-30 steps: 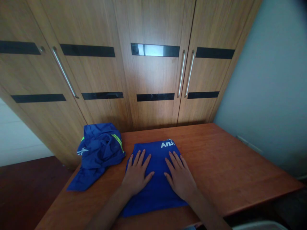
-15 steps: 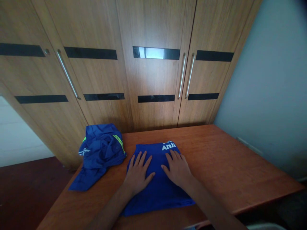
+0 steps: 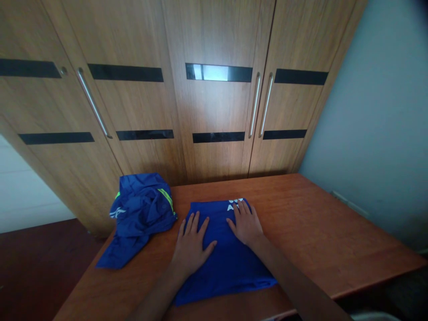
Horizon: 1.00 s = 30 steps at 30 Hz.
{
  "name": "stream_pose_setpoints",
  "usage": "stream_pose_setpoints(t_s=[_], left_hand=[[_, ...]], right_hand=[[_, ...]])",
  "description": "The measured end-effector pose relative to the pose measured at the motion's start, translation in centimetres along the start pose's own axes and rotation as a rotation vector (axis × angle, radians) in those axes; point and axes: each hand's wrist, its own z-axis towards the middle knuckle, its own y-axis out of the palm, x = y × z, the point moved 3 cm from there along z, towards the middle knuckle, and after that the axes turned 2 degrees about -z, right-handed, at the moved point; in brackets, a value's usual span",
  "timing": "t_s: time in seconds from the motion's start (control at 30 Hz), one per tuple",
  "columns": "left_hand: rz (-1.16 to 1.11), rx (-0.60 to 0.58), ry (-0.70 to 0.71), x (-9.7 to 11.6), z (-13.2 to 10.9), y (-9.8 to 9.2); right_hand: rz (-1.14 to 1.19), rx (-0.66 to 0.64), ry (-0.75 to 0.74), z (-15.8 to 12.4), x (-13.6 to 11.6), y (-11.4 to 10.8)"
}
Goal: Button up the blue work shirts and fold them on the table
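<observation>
A folded blue garment (image 3: 227, 263) with white lettering lies flat on the wooden table (image 3: 317, 236) in front of me. My left hand (image 3: 192, 245) rests palm down on its left half, fingers spread. My right hand (image 3: 245, 223) lies flat on the far right part, fingers stretched over the lettering and partly hiding it. Neither hand holds anything.
A crumpled blue garment (image 3: 138, 214) with yellow-green stripes lies at the table's far left corner, hanging over the edge. Wooden wardrobe doors (image 3: 214, 102) with metal handles stand right behind the table. A grey wall (image 3: 377, 125) is on the right.
My right hand has slid away from me across the folded garment, up onto the white lettering. My left hand has stayed nearly where it was.
</observation>
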Motion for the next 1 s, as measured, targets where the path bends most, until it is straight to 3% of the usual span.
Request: stream_pose_setpoints(t_s=[0.27, 0.53, 0.73, 0.87, 1.0], left_hand=[[-0.005, 0.027, -0.028, -0.2, 0.0, 0.2], [0.008, -0.005, 0.02, 0.5, -0.9, -1.1], [-0.002, -0.066, 0.221, 2.4, -4.8, -2.4], [0.013, -0.065, 0.231, 2.5, -6.2, -2.4], [0.0, -0.074, 0.211, 2.3, -6.1, -2.0]], right_hand=[[0.009, 0.026, -0.032, -6.2, 0.8, -0.1], [0.0, 0.02, -0.051, -6.2, 1.5, -1.0], [0.043, 0.044, -0.101, -9.1, -1.0, -1.9], [0.098, 0.033, -0.09, -11.4, -3.0, -0.9], [0.094, 0.048, -0.072, -11.9, -3.2, 0.0]])
